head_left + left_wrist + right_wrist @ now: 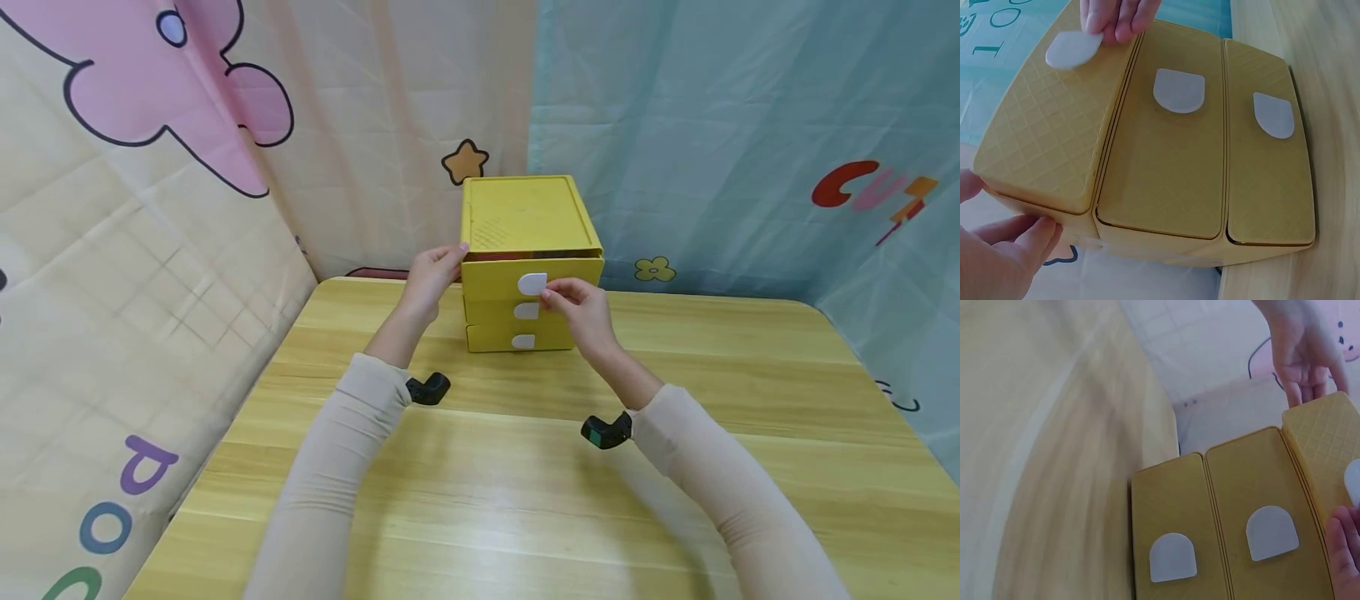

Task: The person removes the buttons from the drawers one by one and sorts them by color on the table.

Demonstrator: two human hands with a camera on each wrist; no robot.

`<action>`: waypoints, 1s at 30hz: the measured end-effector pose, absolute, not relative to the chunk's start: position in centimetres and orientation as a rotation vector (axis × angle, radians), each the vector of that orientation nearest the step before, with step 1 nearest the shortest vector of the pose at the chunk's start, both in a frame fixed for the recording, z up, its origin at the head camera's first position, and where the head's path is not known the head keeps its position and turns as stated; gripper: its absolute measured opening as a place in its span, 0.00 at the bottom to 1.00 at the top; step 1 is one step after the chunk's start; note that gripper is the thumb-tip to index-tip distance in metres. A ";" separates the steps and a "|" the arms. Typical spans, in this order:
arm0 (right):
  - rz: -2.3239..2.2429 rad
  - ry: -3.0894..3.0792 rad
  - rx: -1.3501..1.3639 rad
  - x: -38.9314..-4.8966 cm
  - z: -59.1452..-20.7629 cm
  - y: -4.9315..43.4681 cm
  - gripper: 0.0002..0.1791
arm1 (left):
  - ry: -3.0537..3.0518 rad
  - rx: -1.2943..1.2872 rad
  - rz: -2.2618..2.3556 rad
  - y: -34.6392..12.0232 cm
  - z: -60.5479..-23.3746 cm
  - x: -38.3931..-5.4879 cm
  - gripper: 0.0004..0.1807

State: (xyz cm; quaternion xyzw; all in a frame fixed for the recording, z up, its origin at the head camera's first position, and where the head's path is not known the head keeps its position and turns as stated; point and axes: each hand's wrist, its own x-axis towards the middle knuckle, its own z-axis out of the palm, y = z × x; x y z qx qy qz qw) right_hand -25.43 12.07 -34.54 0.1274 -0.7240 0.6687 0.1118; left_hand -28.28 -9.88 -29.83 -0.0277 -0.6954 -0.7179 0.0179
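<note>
A yellow drawer box with three stacked drawers stands at the far side of the table. Its top drawer juts out slightly, with a narrow dark and reddish gap above its front. My right hand pinches the white tab of that drawer between thumb and fingers. At the box's upper left front corner, my left hand grips the side, thumb near the top edge and fingers bent against the wall. Below, the middle drawer and bottom drawer sit closed, each with a white tab. The top drawer's contents are hidden.
The wooden table spreads out in front of the box. Printed curtains hang behind and on both sides, close to the table's back edge. A black wrist camera is on the left wrist, another on the right.
</note>
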 end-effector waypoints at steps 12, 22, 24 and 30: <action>1.983 -2.100 0.378 -22.5 -35.2 12.5 0.13 | -2.052 -0.146 -2.292 -9.9 -29.9 -28.5 0.22; 1.971 -2.084 0.396 -19.1 -35.6 13.1 0.12 | -2.008 -0.135 -2.309 -9.8 -30.1 -28.6 0.22; 1.975 -2.076 0.391 -18.4 -35.7 13.2 0.12 | -2.010 -0.134 -2.304 -9.8 -30.1 -28.6 0.22; 2.002 -2.061 0.368 -16.6 -35.8 13.4 0.10 | -2.022 -0.131 -2.292 -9.8 -29.9 -28.3 0.23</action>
